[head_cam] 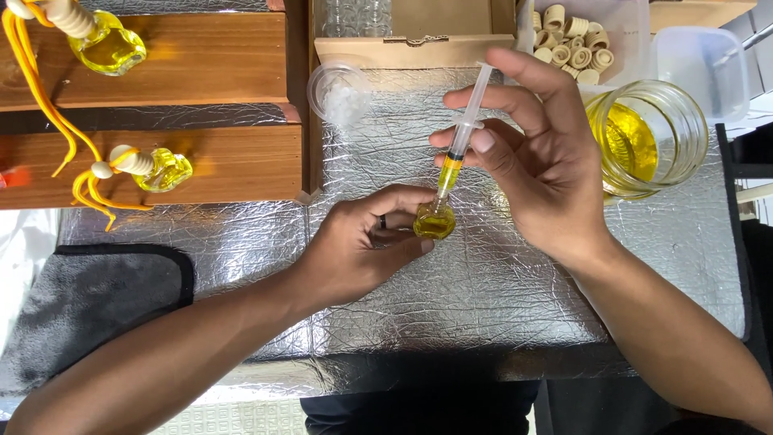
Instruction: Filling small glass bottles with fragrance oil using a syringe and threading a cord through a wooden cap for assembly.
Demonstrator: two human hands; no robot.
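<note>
Head view, centre frame: left hand (pixel 366 242) pinches small round yellow-filled glass bottle (pixel 434 221), right hand (pixel 539 153) clamps clear plastic syringe (pixel 460 137) w/ tip in it; open glass jar of yellow liquid (pixel 644 137) just right.

Small bottle (pixel 434 221) half behind L fingers (pixel 386 211)

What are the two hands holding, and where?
Left hand grips the small yellow bottle by its sides; right hand holds the syringe by its barrel.
</note>
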